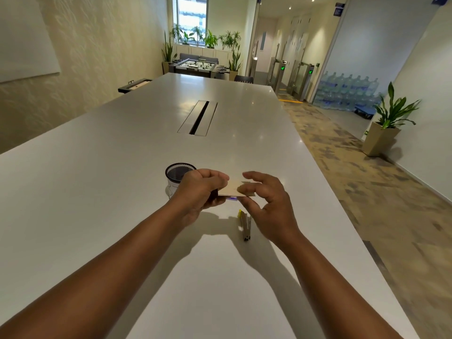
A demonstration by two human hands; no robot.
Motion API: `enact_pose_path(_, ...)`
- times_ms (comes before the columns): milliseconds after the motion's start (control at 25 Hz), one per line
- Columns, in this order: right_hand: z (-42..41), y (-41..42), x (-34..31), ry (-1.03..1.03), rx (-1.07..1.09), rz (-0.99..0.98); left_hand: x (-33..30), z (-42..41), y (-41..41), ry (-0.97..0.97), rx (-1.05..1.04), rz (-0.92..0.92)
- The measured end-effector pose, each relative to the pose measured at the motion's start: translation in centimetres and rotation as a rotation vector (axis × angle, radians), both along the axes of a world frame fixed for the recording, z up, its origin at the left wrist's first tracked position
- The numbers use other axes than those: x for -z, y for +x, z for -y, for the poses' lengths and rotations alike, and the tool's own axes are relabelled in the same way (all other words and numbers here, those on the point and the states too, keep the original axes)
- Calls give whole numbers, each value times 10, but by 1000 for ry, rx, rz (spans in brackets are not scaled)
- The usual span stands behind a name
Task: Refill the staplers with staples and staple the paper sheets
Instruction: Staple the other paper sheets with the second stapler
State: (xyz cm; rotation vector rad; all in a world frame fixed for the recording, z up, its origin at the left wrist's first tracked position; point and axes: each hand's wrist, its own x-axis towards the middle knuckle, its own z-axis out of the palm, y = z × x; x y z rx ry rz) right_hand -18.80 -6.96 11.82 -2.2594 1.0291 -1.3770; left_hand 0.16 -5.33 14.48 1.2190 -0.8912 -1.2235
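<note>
Both bare arms reach out over the long white table [102, 182]; the left hand [199, 192] is closed around the left end of a small flat tan box [236, 189], thumb on top and fingers curled beneath, lifting it clear of the tabletop; something dark shows under that palm, though I cannot tell what it is. The right hand [266, 206] sits at three o'clock from the box with its fingers loosely spread, thumb and forefinger pinched narrowly at the box's near right corner; whether they truly grip it or only touch, I cannot tell. A stapler [245, 225] with a yellow tip lies on the table at six o'clock from the box, just beside the right palm, apart from both hands; a black mesh cup [178, 173] stands at nine o'clock, just behind the left knuckles; a slotted cable hatch [198, 117] lies well off at twelve o'clock, down the table's middle.
</note>
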Motion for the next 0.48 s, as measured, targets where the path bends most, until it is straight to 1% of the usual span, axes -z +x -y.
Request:
enact_pose_path(40, -2, -1, -5, 10, -17, 41, -5, -2, 0, 11, 20, -35)
enact_pose_path(80, -5, -1, -9, 67, -31, 87, -8, -5, 0, 12, 39, -39)
enact_pose_path(160, -7, 0, -18, 204, -28, 148, -12, -9, -1, -17, 49, 65)
enact_pose_path(240, -7, 0, -23, 282, -41, 195, -11, -12, -4, -65, 41, 202)
enact_pose_path(280, -8, 1, -24, 316, -56, 220, -11, -13, -5, -90, 39, 223)
enact_pose_path(320, -9, 1, -25, 351, -69, 243, -11, -14, -5, -105, 41, 200)
enact_pose_path(400, -9, 2, -26, 442, -101, 298, -11, -17, -6, -130, 62, 82)
enact_pose_path(480, -9, 3, -27, 568, -146, 363, -10, -20, -6, -173, 78, 72)
